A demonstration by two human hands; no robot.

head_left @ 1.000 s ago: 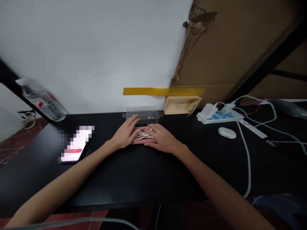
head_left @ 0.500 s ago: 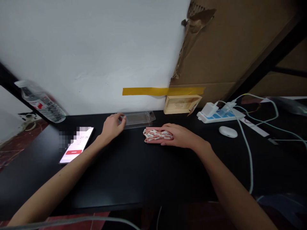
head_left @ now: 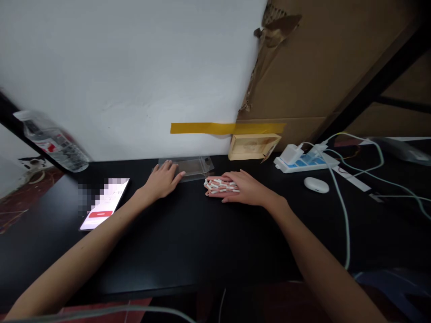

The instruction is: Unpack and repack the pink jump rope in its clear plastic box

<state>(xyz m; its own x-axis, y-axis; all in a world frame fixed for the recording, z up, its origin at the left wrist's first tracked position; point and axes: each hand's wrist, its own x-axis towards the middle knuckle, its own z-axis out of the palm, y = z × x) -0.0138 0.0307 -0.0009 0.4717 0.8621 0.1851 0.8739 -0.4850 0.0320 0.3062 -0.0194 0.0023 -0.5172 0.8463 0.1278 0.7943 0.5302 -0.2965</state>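
Note:
My left hand (head_left: 162, 180) lies on a clear plastic bag (head_left: 191, 168) towards the back of the black table, its fingers spread out. To the right, my right hand (head_left: 248, 187) is wrapped round the right end of a pink bundle with many small white pieces (head_left: 220, 185). The bundle rests on the table just in front of the bag's right end. My palm and fingers hide its right end, and its exact kind is not clear.
A phone (head_left: 107, 204) with a lit screen and a plastic bottle (head_left: 55, 142) are on the left. Behind my right hand leans a shallow wooden box (head_left: 254, 147). Further right are a power strip (head_left: 308, 161) with chargers, a white earbud case (head_left: 316, 185) and loose cables (head_left: 343, 220).
My left hand has moved slightly right and its fingers have spread flat over the plastic bag. My right hand keeps its hold on the pink bundle, which has barely shifted.

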